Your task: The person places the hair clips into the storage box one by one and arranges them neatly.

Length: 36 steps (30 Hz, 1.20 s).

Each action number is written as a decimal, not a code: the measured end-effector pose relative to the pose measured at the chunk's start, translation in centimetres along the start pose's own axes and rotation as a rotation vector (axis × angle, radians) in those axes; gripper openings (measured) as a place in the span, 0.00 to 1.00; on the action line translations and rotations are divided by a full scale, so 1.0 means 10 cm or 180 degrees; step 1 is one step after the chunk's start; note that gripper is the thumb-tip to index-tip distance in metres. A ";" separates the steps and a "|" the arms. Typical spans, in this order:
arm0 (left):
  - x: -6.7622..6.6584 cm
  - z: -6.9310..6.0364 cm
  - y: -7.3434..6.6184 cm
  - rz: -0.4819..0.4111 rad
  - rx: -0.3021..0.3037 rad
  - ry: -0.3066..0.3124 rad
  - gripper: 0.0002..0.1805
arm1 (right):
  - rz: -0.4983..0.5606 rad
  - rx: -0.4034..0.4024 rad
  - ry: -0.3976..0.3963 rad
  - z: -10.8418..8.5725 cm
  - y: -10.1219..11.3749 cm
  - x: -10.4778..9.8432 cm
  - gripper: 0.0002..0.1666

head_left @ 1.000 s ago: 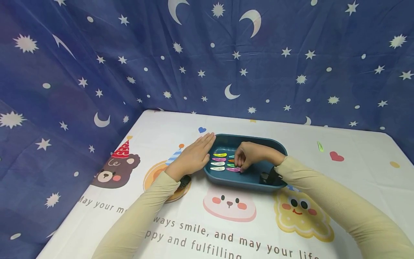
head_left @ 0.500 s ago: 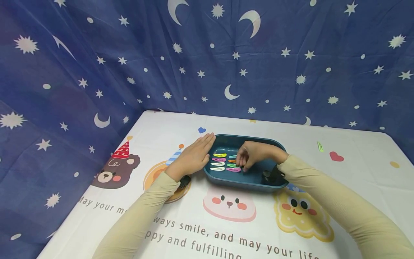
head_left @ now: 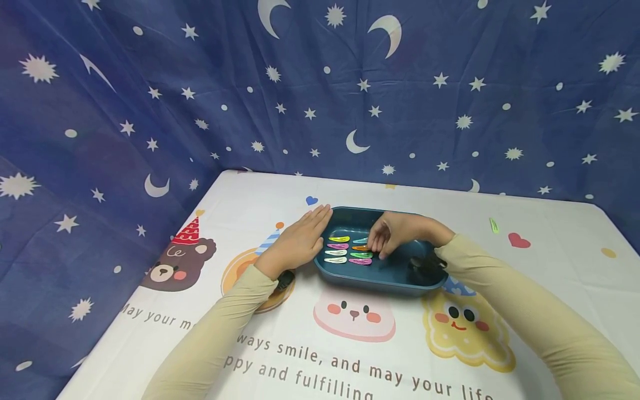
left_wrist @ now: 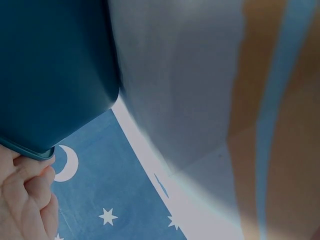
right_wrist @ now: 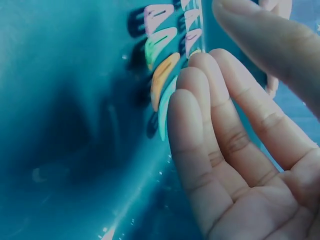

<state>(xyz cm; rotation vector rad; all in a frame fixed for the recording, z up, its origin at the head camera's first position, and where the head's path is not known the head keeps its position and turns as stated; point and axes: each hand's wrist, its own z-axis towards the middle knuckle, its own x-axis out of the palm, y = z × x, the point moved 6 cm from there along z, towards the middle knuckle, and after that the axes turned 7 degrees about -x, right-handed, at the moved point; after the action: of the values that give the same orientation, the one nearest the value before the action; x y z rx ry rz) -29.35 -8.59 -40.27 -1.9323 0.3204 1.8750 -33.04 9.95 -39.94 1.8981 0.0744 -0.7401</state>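
A dark teal tray (head_left: 376,285) holds two columns of hair clips. The left column has a yellow clip (head_left: 339,239), a pink clip (head_left: 337,246) and pale ones; the right has blue, orange (right_wrist: 164,80), green (right_wrist: 160,46) and pink clips. My left hand (head_left: 296,244) rests with straight fingers against the tray's left rim; the left wrist view shows its fingers (left_wrist: 30,192) touching that rim. Over the right column hovers my right hand (head_left: 397,230), fingers slightly bent. In the right wrist view its thumb stands apart from the fingers and nothing is between them.
A lone green hair clip (head_left: 494,225) lies on the white printed tablecloth (head_left: 560,266), right of the tray, beside a printed red heart. A dark blue curtain (head_left: 300,100) with moons and stars hangs behind the table.
My right hand has moved up and slightly right, away from the lower pink clip, uncovering more of the right column. The left hand and tray have stayed put.
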 end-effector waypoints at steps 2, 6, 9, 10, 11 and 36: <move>0.00 0.00 0.00 0.0009 0.0001 -0.0005 0.34 | 0.0061 -0.0003 -0.0006 -0.02 0.01 -0.02 0.18; 0.01 0.01 0.01 0.0026 0.0015 -0.0025 0.34 | 0.0119 -0.0042 -0.0009 -0.07 0.03 -0.06 0.20; 0.01 0.01 0.01 0.0024 0.0007 -0.0019 0.34 | 0.0165 -0.0050 -0.0033 -0.11 0.04 -0.10 0.21; 0.01 0.01 0.01 0.0019 0.0010 -0.0020 0.34 | 0.0190 -0.0052 -0.0043 -0.13 0.05 -0.11 0.22; 0.01 0.02 0.01 0.0020 0.0008 -0.0016 0.34 | 0.0207 -0.0057 -0.0057 -0.15 0.05 -0.13 0.22; 0.02 0.01 0.01 0.0017 0.0005 -0.0001 0.34 | -0.0095 0.0014 -0.0601 -0.91 0.17 -0.64 0.25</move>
<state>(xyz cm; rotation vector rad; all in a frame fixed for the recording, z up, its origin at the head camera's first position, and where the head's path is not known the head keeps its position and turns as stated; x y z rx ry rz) -29.49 -8.64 -40.45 -1.9320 0.3269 1.8778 -33.40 18.62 -32.85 1.8260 -0.0174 -0.9368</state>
